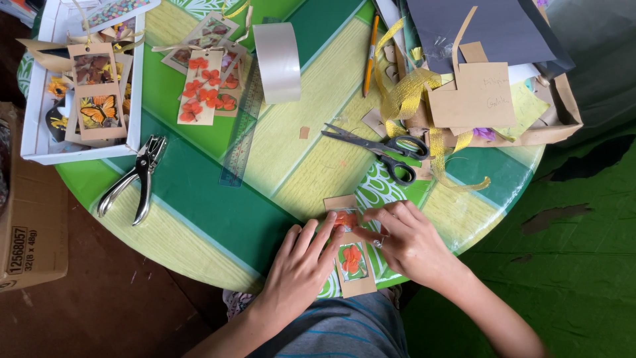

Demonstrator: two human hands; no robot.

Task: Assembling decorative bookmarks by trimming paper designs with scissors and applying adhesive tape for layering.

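Note:
A brown card bookmark with two windows of pressed orange flowers lies at the near edge of the round green and yellow table. My left hand lies flat beside it, fingertips touching its upper left part. My right hand presses its fingertips on the bookmark's right edge and upper window. Neither hand grips anything.
Black-handled scissors lie just beyond the bookmark. A silver hole punch, a clear ruler, a tape roll, a pencil, finished flower bookmarks, gold ribbon, and a white box of cards sit farther away. A cardboard box stands at the left.

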